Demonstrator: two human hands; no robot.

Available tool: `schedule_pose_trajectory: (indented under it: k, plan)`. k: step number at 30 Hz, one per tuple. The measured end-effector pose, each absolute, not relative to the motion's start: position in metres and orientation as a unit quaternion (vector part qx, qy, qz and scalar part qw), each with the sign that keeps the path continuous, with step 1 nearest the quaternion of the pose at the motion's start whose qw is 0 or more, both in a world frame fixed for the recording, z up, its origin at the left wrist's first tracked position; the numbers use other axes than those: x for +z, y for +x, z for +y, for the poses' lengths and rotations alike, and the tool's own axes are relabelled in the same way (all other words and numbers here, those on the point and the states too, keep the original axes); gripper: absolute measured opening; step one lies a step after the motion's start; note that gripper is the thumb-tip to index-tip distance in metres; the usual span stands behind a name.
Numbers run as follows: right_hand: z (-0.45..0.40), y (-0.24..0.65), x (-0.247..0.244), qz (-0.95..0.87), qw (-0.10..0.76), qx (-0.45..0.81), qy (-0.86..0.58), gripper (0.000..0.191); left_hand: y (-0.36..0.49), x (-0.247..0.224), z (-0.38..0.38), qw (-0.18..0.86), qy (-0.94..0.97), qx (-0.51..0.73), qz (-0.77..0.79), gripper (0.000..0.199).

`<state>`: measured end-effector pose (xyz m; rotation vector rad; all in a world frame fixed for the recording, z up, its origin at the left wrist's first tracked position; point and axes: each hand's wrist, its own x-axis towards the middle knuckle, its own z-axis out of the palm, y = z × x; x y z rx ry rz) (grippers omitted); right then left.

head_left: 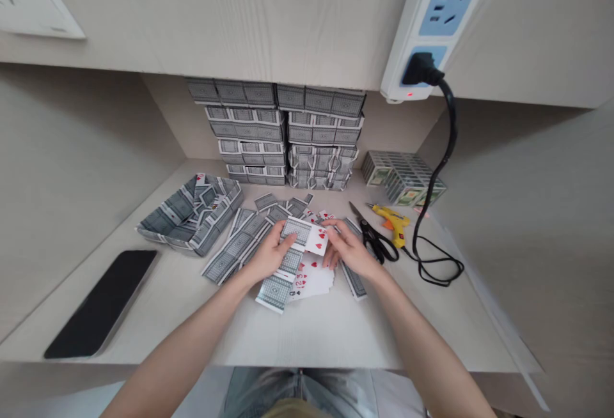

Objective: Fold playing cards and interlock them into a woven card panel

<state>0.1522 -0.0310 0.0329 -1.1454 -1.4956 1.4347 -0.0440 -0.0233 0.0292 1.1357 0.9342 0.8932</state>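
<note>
My left hand [271, 253] grips a strip of joined playing cards [276, 291], its patterned backs facing up and its lower end reaching toward the table's front. At the strip's top, my right hand [347, 247] pinches the edge of a face-up heart card [316, 239], which meets the strip's upper right side. Loose face-up cards [314, 279] lie fanned beneath and between the hands. More grey card strips [231, 248] are spread left of my left hand, and another strip [354, 280] lies under my right wrist.
A card-made tray [218, 223] holds folded cards at the left, behind a black phone [103, 303]. Card boxes [249, 130] are stacked at the back. Black scissors [378, 242], a yellow glue gun [394, 223] and its cable lie right, below a power strip [439, 22].
</note>
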Motion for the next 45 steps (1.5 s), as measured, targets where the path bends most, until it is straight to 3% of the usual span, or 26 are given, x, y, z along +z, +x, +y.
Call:
schedule_pose_trajectory:
  k: [2, 5, 10, 13, 19, 29, 39, 45]
  plan:
    - [-0.028, 0.158, 0.031, -0.634, 0.383, 0.463, -0.487, 0.034, -0.046, 0.029, -0.019, 0.648, 0.483, 0.419, 0.414, 0.039]
    - [-0.026, 0.166, 0.027, -0.732, 0.315, 0.368, -0.478, 0.027, -0.048, 0.028, -0.015, 0.645, 0.453, 0.453, 0.416, 0.04]
    - [-0.026, 0.168, 0.019, -0.777, 0.235, 0.339, -0.475, 0.052, -0.048, 0.026, -0.013, 0.647, 0.428, 0.461, 0.432, 0.044]
    - [-0.025, 0.166, 0.015, -0.748, 0.251, 0.365, -0.494, 0.051, -0.048, 0.027, -0.013, 0.646, 0.433, 0.462, 0.425, 0.044]
    - [-0.021, 0.167, 0.019, -0.669, 0.346, 0.418, -0.508, 0.029, -0.05, 0.032, -0.011, 0.622, 0.418, 0.498, 0.436, 0.046]
    - [-0.031, 0.148, 0.03, -0.577, 0.402, 0.526, -0.478, 0.034, -0.049, 0.026, -0.007, 0.563, 0.385, 0.575, 0.452, 0.041]
    - [-0.037, 0.135, 0.032, -0.542, 0.45, 0.531, -0.472, 0.031, -0.05, 0.025, -0.007, 0.565, 0.384, 0.584, 0.438, 0.035]
    - [-0.038, 0.133, 0.031, -0.542, 0.428, 0.562, -0.455, 0.03, -0.05, 0.021, -0.006, 0.539, 0.41, 0.583, 0.449, 0.039]
